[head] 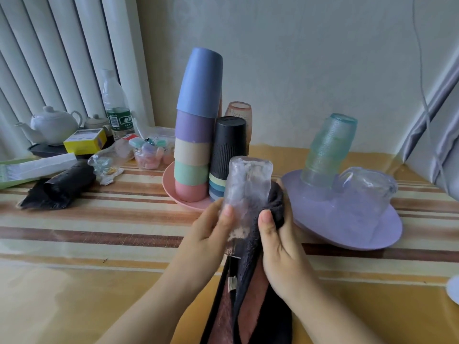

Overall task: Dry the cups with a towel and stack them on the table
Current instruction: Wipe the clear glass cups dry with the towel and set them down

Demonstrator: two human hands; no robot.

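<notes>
My left hand (211,232) grips a clear glass cup (244,192) held bottom-up over the table. My right hand (278,242) holds a dark towel (250,276) against the cup's right side, its thumb on the cloth; the towel hangs down toward me. Behind, a tall stack of upturned pastel cups (196,127) stands on a pink plate (171,192), with a black cup stack (229,150) and a pinkish glass (239,112) beside it. A stack of greenish glasses (327,150) and a clear glass (367,189) sit upturned on a purple plate (352,232).
At the left lie a white teapot (53,126), a water bottle (115,108), a yellow box (85,141), a black bag (59,187) and a small jar of clips (149,155). A striped cloth (99,232) covers the table. A curtain (437,135) hangs at the right.
</notes>
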